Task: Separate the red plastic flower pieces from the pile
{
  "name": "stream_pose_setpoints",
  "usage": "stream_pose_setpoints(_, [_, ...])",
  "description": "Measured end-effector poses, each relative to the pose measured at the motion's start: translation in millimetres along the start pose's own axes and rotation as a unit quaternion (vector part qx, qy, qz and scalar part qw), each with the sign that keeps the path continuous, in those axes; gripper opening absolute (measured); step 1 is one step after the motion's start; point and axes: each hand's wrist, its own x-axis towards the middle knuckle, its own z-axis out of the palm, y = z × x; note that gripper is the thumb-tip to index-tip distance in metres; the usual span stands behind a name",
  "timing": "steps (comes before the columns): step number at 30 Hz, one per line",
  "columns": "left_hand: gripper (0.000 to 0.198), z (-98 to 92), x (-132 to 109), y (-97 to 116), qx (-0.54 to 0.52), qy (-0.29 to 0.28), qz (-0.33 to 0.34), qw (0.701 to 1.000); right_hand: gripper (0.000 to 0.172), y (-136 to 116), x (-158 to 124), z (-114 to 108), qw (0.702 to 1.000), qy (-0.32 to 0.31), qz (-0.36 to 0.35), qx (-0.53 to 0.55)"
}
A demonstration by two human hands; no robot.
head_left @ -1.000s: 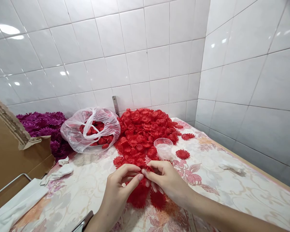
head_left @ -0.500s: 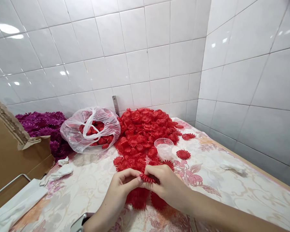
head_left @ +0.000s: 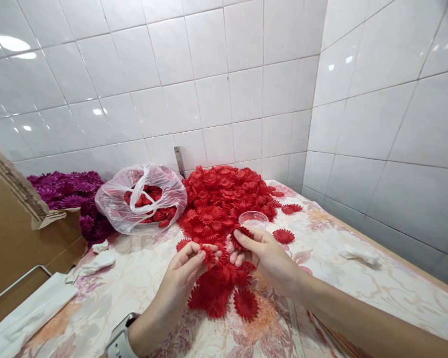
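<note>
My left hand [head_left: 188, 263], with a grey watch on its wrist, pinches a small red petalled piece [head_left: 208, 256] between thumb and fingers. Just right of it, my right hand [head_left: 259, 251] holds another red flower piece [head_left: 241, 236] under its thumb. The hands are apart, above loose red flowers. One flat red flower [head_left: 245, 303] lies below my right hand. Behind them rises a large heap of red flowers [head_left: 224, 191]. A clear plastic cup [head_left: 253, 217] stands behind my right hand, which hides its lower part.
A clear plastic bag [head_left: 112, 201] of red pieces sits left of the heap, beside purple flowers [head_left: 70, 191]. A torn cardboard box [head_left: 30, 243] is at the left. Crumpled white tissue [head_left: 360, 256] lies right, on the floral tablecloth [head_left: 381, 303]. Tiled walls stand behind and at right.
My hands were together at one red piece; now they are apart, each with a red piece. My right hand has moved up and forward, and the flat flowers below are more exposed.
</note>
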Motion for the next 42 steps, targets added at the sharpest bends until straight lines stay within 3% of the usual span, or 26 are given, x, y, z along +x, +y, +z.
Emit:
stream_pose_setpoints(2, [0.014, -2.1, 0.6, -1.8, 0.097, 0.041, 0.066, 0.992, 0.025, -4.0, 0.3, -0.6, 0.999, 0.013, 0.008, -0.038])
stream_pose_setpoints(5, [0.011, -5.5, 1.2, -4.7, 0.253, 0.103, 0.172, 0.946, 0.017, -7.2, -3.2, 3.4, 0.991, 0.013, 0.040, -0.125])
stream_pose_setpoints(8, [0.009, -6.8, 0.2, -5.3, 0.335, 0.115, 0.215, 0.910, 0.014, -5.9, -7.1, 8.4, 0.983, 0.006, 0.078, -0.164])
stream_pose_setpoints(13, [0.012, -2.8, -5.6, -4.1, 0.325, 0.051, 0.161, 0.930, 0.007, 2.4, -9.4, 7.2, 0.970, -0.045, 0.042, -0.236])
stream_pose_setpoints(16, [0.013, -1.0, -8.1, -5.0, 0.344, 0.026, 0.162, 0.925, 0.010, 6.9, -10.0, 5.1, 0.960, -0.049, 0.014, -0.276])
stream_pose_setpoints(20, [0.009, 0.0, -8.7, -5.3, 0.355, 0.027, 0.190, 0.915, 0.010, 8.1, -10.1, 6.0, 0.962, -0.051, 0.022, -0.266])
stream_pose_setpoints(26, [0.006, 5.1, -11.3, 0.7, 0.309, 0.056, 0.187, 0.931, 0.012, 1.4, -12.2, 8.6, 0.964, -0.024, 0.011, -0.265])
stream_pose_setpoints(34, [0.008, 3.2, -9.7, -1.6, 0.274, 0.051, 0.147, 0.949, 0.018, 1.0, -18.1, 11.8, 0.928, -0.022, -0.066, -0.366])
stream_pose_setpoints(42, [0.009, 5.3, -13.1, -3.2, 0.279, 0.027, 0.156, 0.947, 0.013, 2.4, -18.3, 11.0, 0.943, 0.013, -0.062, -0.328])
